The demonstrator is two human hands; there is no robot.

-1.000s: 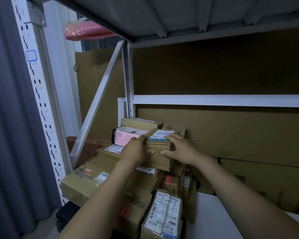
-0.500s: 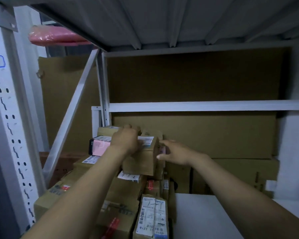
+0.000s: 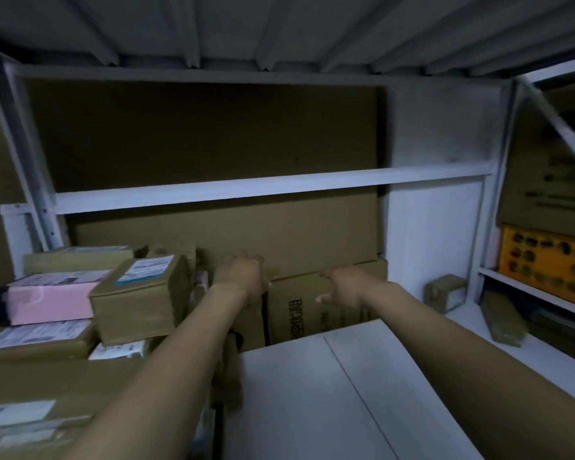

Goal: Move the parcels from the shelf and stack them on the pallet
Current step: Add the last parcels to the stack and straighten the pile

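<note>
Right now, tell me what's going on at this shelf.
A person is reaching both bare arms into the shelf. The left hand curls over the top of a narrow brown box standing at the back. The right hand, fingers loose, reaches onto the top edge of the printed carton beside it. Labelled parcels, a pink parcel among them, sit stacked to the left, untouched. No pallet is in view.

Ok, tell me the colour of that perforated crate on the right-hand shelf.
The crate is orange with dark holes; head view shows it best.
</note>
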